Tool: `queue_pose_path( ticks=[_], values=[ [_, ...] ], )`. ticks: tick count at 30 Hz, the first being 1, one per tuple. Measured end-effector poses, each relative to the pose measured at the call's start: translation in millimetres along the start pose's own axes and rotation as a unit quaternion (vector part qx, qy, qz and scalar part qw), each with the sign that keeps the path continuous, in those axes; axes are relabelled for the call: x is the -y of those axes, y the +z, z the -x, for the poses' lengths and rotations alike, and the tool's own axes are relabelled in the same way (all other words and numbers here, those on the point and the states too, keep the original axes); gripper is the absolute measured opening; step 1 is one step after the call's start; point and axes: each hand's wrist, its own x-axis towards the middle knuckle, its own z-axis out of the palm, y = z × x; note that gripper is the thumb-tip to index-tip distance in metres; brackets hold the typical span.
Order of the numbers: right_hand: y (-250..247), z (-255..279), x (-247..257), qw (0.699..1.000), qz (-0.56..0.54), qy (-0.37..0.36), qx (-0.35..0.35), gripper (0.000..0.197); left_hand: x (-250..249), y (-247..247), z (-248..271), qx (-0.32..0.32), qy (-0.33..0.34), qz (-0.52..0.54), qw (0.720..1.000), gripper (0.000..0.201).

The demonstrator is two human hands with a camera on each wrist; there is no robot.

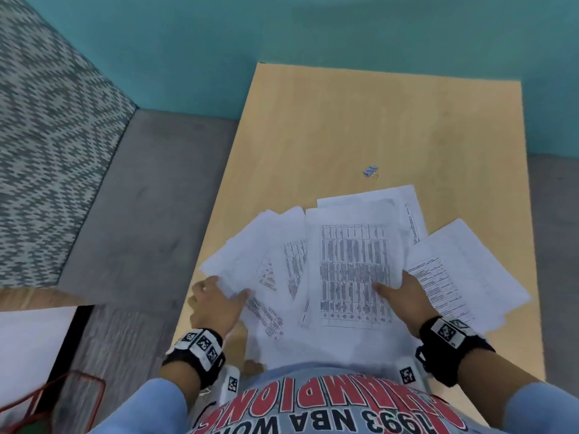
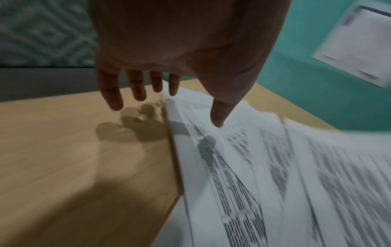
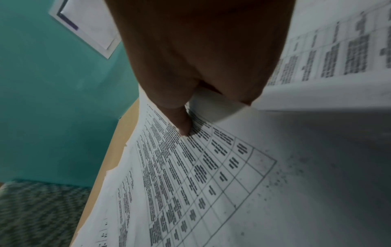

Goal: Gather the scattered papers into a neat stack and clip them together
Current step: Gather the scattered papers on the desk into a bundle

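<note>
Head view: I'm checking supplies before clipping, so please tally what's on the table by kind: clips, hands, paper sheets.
Blue binder clip: 1
Hands touching the papers: 2 (left hand, right hand)
Paper sheets: fanned and overlapping, so no exact count
Total counted: 3, sheets left out
</note>
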Motion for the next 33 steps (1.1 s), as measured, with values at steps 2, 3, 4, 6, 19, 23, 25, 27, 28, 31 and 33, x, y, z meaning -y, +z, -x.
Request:
queue_pose_path(
  ticks=[2,3,4,6,19,23,25,27,28,31,33],
  values=[
    [-8.1,3.6,-3.6,1.000,-0.018,0.006,0.002,0.047,19.8,-1.3,-15.9,0.038,-0.080,0.013,0.996,0.122],
    [-11.6,6.0,-5.3,0.999,-0.030,0.010,0.010,0.046,28.4,0.2,-21.7,0.054,-0.116,0.045,0.991,0.132],
    [-13.5,7.0,-7.9,0.999,-0.045,0.018,0.016,0.045,33.6,3.6,-25.2,0.067,-0.141,0.086,0.984,0.142],
    [-15.4,10.2,-10.5,0.996,-0.069,0.036,0.032,0.045,29.7,9.2,-23.1,0.088,-0.151,0.160,0.971,0.141],
    [-6.0,14.3,-26.8,0.990,0.075,0.048,0.112,0.100,-24.4,29.5,11.6,0.163,0.015,0.292,0.942,0.021],
    [-5.4,30.4,-10.0,0.942,0.328,-0.067,-0.033,0.056,-26.1,40.6,8.9,0.095,0.066,0.047,0.992,0.068],
    [-4.5,33.0,-7.9,0.915,0.389,-0.092,-0.053,0.063,-36.3,43.6,13.5,0.094,0.069,-0.008,0.993,0.080],
    [-4.2,32.1,-8.4,0.916,0.395,-0.072,-0.021,0.072,-45.7,45.9,17.7,0.122,0.075,0.043,0.989,0.082],
    [-4.2,31.4,-7.7,0.922,0.383,-0.063,-0.010,0.074,-48.6,46.8,17.2,0.136,0.077,0.085,0.984,0.086],
    [-5.3,29.0,-2.9,0.933,0.356,-0.061,0.000,0.068,-50.0,47.1,12.3,0.150,0.074,0.217,0.962,0.108],
    [-8.7,27.2,-1.2,0.946,0.319,-0.057,0.006,0.062,-48.4,45.7,10.0,0.126,0.067,0.274,0.951,0.097]
  ],
)
